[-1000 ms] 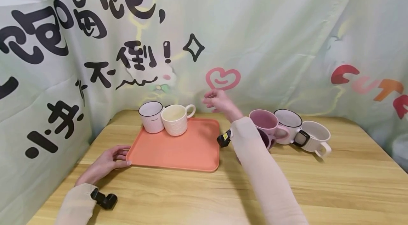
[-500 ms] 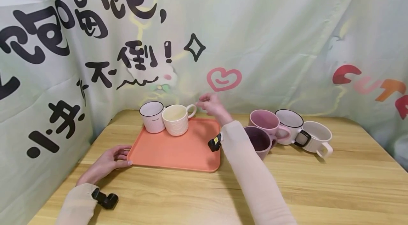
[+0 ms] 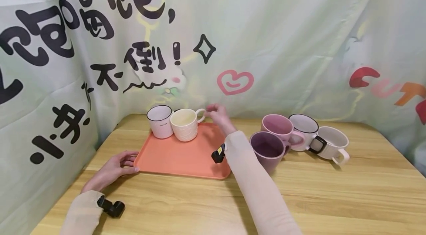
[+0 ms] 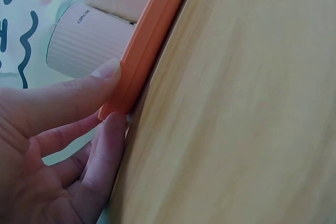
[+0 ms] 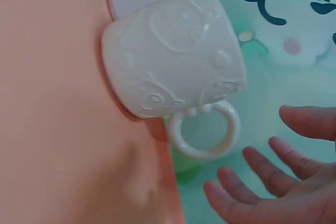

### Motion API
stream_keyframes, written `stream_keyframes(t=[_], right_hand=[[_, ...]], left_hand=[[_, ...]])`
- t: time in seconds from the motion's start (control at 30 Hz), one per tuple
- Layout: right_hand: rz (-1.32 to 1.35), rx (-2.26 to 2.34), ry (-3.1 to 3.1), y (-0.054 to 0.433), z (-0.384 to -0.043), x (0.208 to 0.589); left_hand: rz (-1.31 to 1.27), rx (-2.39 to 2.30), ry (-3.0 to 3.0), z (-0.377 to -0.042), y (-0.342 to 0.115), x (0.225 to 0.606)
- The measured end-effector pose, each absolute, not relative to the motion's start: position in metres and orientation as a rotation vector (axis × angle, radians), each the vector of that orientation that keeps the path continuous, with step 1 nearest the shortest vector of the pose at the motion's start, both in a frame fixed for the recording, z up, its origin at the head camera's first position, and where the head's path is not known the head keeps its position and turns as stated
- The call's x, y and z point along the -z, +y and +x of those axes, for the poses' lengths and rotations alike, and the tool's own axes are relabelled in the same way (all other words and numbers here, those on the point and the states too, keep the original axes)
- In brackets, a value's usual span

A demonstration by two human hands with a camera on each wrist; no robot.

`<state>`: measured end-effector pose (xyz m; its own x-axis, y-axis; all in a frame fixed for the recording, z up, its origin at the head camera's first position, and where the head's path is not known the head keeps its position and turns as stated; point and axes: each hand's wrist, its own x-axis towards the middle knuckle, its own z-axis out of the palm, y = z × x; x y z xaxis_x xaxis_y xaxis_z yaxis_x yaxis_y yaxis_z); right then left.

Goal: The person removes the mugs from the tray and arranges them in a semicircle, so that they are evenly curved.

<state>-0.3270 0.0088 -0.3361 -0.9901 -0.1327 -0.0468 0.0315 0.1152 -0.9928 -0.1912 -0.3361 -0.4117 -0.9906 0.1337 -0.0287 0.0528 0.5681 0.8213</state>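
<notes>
Backdrop (image 3: 283, 24), left, upper row: I read black "饱喝饱,"
Backdrop, left, lower row: "小", then strokes lost to me in the folds, then "不倒!"
Backdrop, right: coloured "CUT"; the next letter leaves my frame.
Signs on the backdrop: 1 black 4-pointed star (image 3: 204, 48), 1 pink heart (image 3: 233, 85).
Black-rimmed mug (image 3: 160, 128), far left on the orange tray (image 3: 179, 157): small dark "concise" from my left wrist camera, "oncise" from my right.
</notes>
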Motion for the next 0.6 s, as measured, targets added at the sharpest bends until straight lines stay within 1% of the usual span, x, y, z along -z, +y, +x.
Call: stream_keyframes(t=[0.33,0.6], right_hand=[[-0.165,2.119,2.13,0.004,-0.341,0.357],[-0.241,2.074,2.121,0.001,-0.349,0.366]], left_hand=[[0.124,-1.39,2.705,-0.192,-0.337,0.408],[0.12,-1.382,2.714,-0.192,-0.337,0.408]])
